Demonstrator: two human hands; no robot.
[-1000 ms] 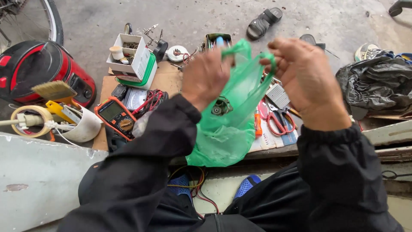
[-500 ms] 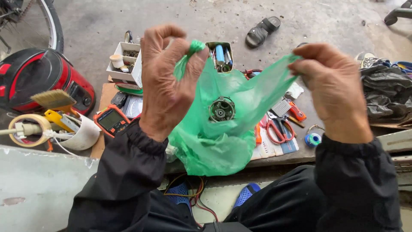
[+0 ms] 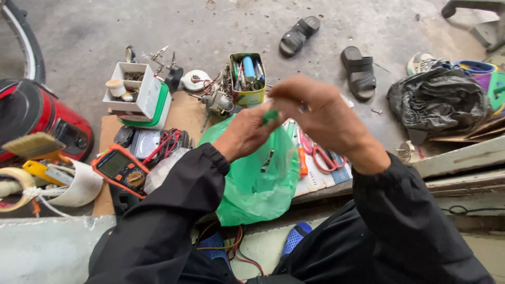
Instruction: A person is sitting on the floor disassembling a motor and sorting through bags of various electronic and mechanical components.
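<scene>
Both my hands meet over a green plastic bag (image 3: pixel 256 184) that hangs down in front of me, bulging at the bottom. My left hand (image 3: pixel 244 134) pinches the bag's gathered top from the left. My right hand (image 3: pixel 318 113) closes on the same twisted green ends from the right, fingers curled. The two hands touch at the bag's neck. What is inside the bag is hidden now.
An orange multimeter (image 3: pixel 120 169) with red leads lies at left. A white box (image 3: pixel 138 94) on a green tub, a yellow-green tin (image 3: pixel 247 79) of tools, red-handled scissors (image 3: pixel 323 155), two black sandals (image 3: pixel 329 50), a black bag (image 3: pixel 439 100) and a red appliance (image 3: pixel 31 118) surround me.
My hands were apart, holding the bag's mouth wide with a round part showing inside. They have come together and gathered the bag's top shut.
</scene>
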